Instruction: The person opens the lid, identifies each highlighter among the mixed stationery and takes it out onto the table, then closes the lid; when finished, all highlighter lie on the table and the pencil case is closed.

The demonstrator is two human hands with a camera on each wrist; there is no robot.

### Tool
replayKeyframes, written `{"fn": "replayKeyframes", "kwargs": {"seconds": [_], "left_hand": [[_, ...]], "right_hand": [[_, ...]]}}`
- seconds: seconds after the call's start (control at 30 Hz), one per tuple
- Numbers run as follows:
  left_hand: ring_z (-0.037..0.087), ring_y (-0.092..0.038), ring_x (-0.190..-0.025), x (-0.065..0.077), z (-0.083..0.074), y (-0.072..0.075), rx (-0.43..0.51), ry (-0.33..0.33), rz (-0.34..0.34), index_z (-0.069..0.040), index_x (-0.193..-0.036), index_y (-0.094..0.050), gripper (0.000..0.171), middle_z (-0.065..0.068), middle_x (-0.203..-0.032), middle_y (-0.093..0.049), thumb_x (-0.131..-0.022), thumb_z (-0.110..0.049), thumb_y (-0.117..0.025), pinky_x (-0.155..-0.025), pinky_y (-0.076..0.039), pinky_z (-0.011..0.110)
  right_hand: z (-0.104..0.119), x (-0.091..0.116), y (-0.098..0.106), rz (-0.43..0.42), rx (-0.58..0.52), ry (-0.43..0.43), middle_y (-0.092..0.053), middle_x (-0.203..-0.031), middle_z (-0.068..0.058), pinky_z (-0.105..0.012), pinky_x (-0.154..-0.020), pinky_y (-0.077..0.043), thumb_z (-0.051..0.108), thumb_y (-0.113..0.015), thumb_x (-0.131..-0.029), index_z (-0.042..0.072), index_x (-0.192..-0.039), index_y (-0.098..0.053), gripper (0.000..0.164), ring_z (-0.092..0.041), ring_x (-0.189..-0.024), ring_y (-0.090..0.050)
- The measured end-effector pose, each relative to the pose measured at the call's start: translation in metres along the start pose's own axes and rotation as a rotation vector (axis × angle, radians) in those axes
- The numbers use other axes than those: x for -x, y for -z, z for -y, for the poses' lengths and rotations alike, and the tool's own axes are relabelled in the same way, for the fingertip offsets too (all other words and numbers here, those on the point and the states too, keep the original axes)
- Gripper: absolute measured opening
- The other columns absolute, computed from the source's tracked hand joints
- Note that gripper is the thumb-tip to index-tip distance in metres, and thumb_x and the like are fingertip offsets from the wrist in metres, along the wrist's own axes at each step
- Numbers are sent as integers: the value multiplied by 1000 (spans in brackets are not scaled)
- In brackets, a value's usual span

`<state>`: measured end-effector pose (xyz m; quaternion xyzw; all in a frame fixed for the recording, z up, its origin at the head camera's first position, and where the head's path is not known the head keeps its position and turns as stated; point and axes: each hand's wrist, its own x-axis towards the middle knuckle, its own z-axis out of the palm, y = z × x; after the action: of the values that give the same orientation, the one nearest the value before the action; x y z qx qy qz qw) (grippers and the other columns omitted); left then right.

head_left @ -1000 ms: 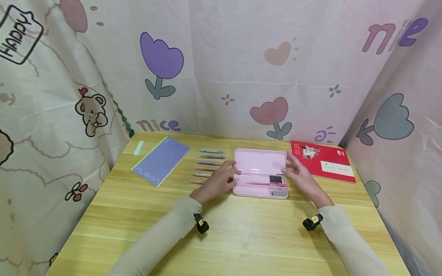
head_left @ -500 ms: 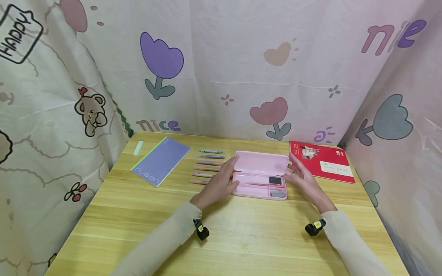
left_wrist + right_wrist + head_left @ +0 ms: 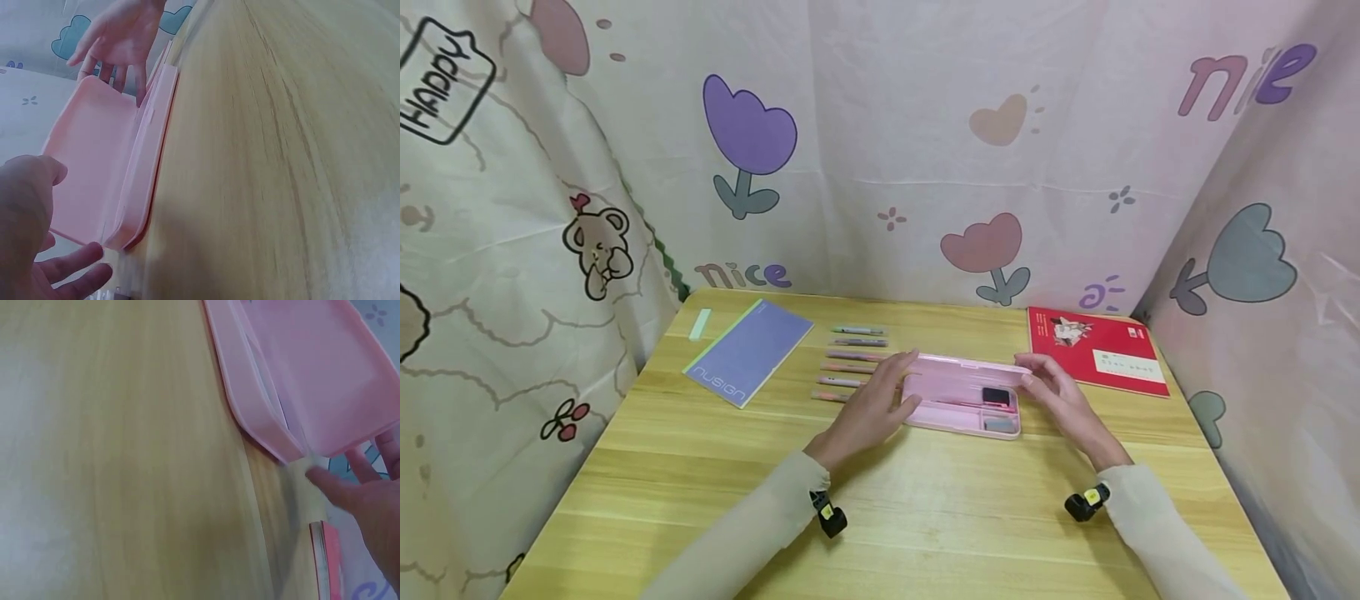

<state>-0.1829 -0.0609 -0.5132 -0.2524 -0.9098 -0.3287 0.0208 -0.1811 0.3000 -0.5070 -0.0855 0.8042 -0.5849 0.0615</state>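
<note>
A pink pencil case lies on the table, its lid tilted partway over the base. Inside are a black block, a grey block and a thin red pen-like item, partly hidden by the lid. My left hand is at the lid's left end, fingers extended and thumb apart from them in front. At the other end, my right hand has its fingers behind the lid, while the thumb is held apart. Both hands touch the lid's ends with loosely extended fingers.
Several pens lie in a column left of the case. Farther left are a blue-purple notebook and a small pale green strip. A red notebook lies at the back right, and a printed curtain borders the table.
The pencil case's lid has swung up from lying back and now leans forward over the base. Both hands have come along with it at its ends.
</note>
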Motion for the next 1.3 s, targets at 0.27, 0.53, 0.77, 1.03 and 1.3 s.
{"fn": "replayKeyframes", "kwargs": {"seconds": [0.27, 0.53, 0.77, 1.03, 1.3], "left_hand": [[35, -55, -148, 4, -5, 9, 2, -30, -13, -19, -138, -61, 31, 11, -171, -42, -112, -37, -62, -113, -56, 52], [28, -56, -147, 7, 1, 9, -55, -136, 117, -15, -129, -67, 23, 11, -159, -56, -112, -29, -65, -118, -53, 42], [26, -56, -146, 2, 0, 6, -23, -83, 183, -13, -131, -71, 26, 11, -164, -50, -114, -30, -59, -121, -50, 43], [26, -52, -150, -7, 1, 4, -37, -61, 208, -14, -140, -70, 32, 9, -167, -47, -114, -29, -60, -124, -47, 44], [30, -48, -154, -7, 1, 3, -17, -59, 198, -12, -148, -67, 39, 11, -169, -48, -112, -28, -64, -127, -43, 47]], "right_hand": [[-5, 7, 2, 105, 138, 19, -52, -160, -14, -34, -123, -47, 28, -65, -111, 14, -150, -58, 42, -37, -149, -48], [-12, 16, 0, 212, 299, 44, -38, -174, -11, -78, -123, -32, 33, -81, -99, 26, -147, -66, 51, -45, -157, -34], [-17, 16, 1, 247, 348, 37, -35, -175, -9, -80, -125, -24, 35, -84, -96, 31, -147, -65, 55, -43, -159, -30], [-17, 15, 4, 262, 366, 18, -32, -177, -9, -81, -125, -22, 37, -84, -96, 32, -151, -63, 59, -44, -160, -28], [-15, 13, 5, 273, 386, 18, -30, -178, -10, -81, -125, -23, 37, -83, -96, 32, -154, -60, 62, -45, -162, -26]]}}
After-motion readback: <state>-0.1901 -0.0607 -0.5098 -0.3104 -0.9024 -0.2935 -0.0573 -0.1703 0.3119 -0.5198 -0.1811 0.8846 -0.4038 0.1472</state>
